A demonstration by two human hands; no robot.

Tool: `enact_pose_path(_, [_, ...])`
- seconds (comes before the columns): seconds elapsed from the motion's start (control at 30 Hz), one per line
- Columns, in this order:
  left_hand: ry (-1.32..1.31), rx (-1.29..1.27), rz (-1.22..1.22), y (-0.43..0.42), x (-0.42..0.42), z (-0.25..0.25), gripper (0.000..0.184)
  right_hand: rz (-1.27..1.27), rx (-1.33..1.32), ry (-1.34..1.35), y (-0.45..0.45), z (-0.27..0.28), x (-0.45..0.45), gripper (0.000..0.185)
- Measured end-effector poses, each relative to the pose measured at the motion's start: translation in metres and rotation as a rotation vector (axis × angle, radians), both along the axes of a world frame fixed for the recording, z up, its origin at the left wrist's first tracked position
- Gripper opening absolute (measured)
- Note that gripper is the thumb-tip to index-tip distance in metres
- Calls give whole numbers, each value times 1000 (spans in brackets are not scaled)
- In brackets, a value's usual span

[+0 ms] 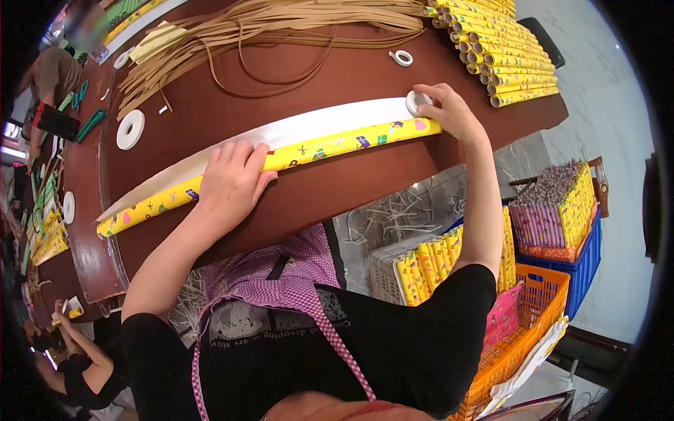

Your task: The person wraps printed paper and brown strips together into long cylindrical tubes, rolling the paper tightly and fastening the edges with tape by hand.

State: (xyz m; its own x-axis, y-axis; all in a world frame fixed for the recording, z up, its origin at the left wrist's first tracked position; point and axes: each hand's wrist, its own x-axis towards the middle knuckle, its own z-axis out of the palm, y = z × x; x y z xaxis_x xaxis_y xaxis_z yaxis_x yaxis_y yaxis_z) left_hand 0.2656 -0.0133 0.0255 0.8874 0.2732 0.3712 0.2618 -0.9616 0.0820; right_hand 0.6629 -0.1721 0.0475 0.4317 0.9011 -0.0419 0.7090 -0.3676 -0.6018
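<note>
A long roll of yellow patterned wrapping paper (326,148) lies across the table near its front edge, with a strip of its white underside (316,121) showing along the far side. My left hand (230,179) is closed over the roll left of its middle, fingers together on top and thumb along the near side. At the right end, my right hand (453,112) grips a white roll of tape (415,104) between thumb and fingers. The tape sits against the paper's white edge; part of it is hidden by the fingers.
Brown flat strips (281,35) lie across the table's far side. Finished yellow rolls (512,63) are stacked at the far right. Loose tape rolls (130,130) rest on the table. Crates, including an orange one (547,281), hold more rolls at right. Another person's arm (88,344) shows lower left.
</note>
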Motion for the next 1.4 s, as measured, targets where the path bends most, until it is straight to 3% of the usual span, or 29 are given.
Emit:
enact_pose_path(0.03, [-17, 6, -7, -1, 2, 0, 39, -7, -44, -115, 0, 4, -3, 45])
enact_pose_path(0.23, [-6, -21, 3, -4, 6, 0, 39, 17, -25, -147, 1, -1, 8, 43])
enact_pose_path(0.3, [-28, -19, 19, -8, 11, -5, 40, 120, 54, -331, 0, 4, 8, 47])
enact_pose_path(0.33, [-45, -7, 24, -9, 12, -7, 42, 55, 131, -312, 1, 6, 0, 46])
enact_pose_path(0.4, [-125, 16, 3, -12, 20, -12, 41, 173, 240, -366, 2, 20, -27, 42])
enact_pose_path(0.47, [-197, 13, 12, -14, 30, -26, 41, 414, 187, -332, 6, 35, -76, 42])
enact_pose_path(0.53, [-148, -3, 50, -21, 35, -22, 37, 517, 98, -42, 4, 27, -117, 50])
enact_pose_path(0.57, [-211, -6, 51, -23, 36, -24, 37, 619, 79, -319, 5, 28, -130, 54])
enact_pose_path(0.77, [-226, 1, 111, -27, 37, -25, 40, 501, 167, -539, 5, -3, -138, 49])
enact_pose_path(0.83, [-262, 48, 128, -22, 35, -26, 41, 504, 135, -499, 8, -8, -136, 47])
enact_pose_path(0.93, [-313, -82, 17, -14, 26, -21, 37, 529, 135, -489, 11, -6, -136, 44])
enact_pose_path(1.03, [-207, 21, -99, -2, -9, -7, 29, 542, 128, -490, 13, -3, -137, 42])
enact_pose_path(1.17, [-125, 109, 216, 16, -97, -11, 15, 544, 121, -473, 13, 2, -140, 41])
enact_pose_path(1.2, [-134, 126, 192, 18, -98, -9, 15, 549, 120, -476, 13, 2, -140, 41])
enact_pose_path(1.27, [-170, 194, 418, 32, -171, -12, 12, 558, 127, -475, 15, 2, -139, 42])
enact_pose_path(1.4, [-116, -20, 614, 38, -227, 0, 15, 535, 112, -452, 16, 9, -146, 40])
